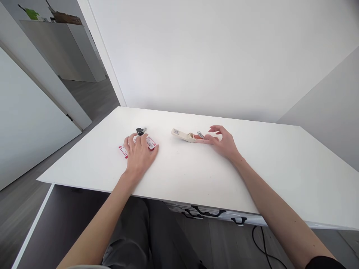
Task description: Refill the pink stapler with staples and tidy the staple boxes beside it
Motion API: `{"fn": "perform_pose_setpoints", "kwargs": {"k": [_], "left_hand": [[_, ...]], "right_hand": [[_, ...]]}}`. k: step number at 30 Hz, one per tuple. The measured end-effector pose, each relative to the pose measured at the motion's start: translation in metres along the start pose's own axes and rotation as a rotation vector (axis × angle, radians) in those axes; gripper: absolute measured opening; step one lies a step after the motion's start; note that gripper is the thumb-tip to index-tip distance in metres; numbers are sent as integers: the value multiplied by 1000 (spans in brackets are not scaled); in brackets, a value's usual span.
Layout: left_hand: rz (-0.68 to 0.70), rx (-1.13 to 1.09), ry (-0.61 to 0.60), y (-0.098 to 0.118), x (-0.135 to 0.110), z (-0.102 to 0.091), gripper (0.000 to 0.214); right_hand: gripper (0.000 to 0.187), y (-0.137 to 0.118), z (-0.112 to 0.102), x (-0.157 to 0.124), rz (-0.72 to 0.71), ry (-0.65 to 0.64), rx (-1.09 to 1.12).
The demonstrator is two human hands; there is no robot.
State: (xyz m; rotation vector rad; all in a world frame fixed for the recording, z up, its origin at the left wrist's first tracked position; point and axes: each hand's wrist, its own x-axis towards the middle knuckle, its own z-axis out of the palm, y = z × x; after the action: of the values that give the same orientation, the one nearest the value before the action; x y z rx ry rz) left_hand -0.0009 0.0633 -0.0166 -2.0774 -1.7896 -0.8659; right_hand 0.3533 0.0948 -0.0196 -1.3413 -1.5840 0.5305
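A beige and pink stapler (182, 135) lies opened out on the white tabletop, with a small silver metal part (200, 135) tilted up near its middle. At its right end is my right hand (223, 144); the thumb touches the pink part, while the other fingers are curved and raised, apart from the thumb. My left hand (138, 153) rests spread over a red and white printed box or packet (151, 143), which it partly hides. Just beyond those fingertips sits a small black and silver item (141, 131), perhaps a staple remover.
The white tabletop (179, 175) ends at a wall behind. Black-handled drawers (209, 212) are below its front edge. A black cable (265, 246) lies on the floor at the right. To the left are a white door (30, 123) and a cabinet (61, 48) in another room.
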Motion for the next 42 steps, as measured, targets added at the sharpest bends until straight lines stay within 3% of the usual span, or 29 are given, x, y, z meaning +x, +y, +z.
{"fn": "perform_pose_setpoints", "kwargs": {"k": [5, 8, 13, 18, 24, 27, 31, 37, 42], "left_hand": [[196, -184, -21, 8, 0, -9, 57], [371, -280, -64, 14, -1, -12, 58], [521, -380, -55, 27, -3, -11, 63], [601, -445, -10, 45, -5, -6, 64], [480, -546, -106, 49, -6, -6, 76], [413, -647, -200, 47, -5, -8, 61], [299, -717, -213, 47, -7, -9, 38], [305, -829, -194, 49, -4, -11, 32], [226, -998, -297, 50, 2, -16, 28]], "right_hand": [[26, -17, 11, -5, -193, 224, -80], [19, -31, 22, -14, -286, 266, -50], [12, -52, 41, -34, -314, -68, 105], [28, -60, 51, -42, -226, -432, 201], [38, -55, 51, -38, -22, -522, 399], [40, -55, 49, -35, 5, -600, 471], [41, -56, 47, -33, 16, -655, 510], [45, -54, 47, -32, 60, -701, 490], [44, -55, 46, -31, 60, -754, 500]]}}
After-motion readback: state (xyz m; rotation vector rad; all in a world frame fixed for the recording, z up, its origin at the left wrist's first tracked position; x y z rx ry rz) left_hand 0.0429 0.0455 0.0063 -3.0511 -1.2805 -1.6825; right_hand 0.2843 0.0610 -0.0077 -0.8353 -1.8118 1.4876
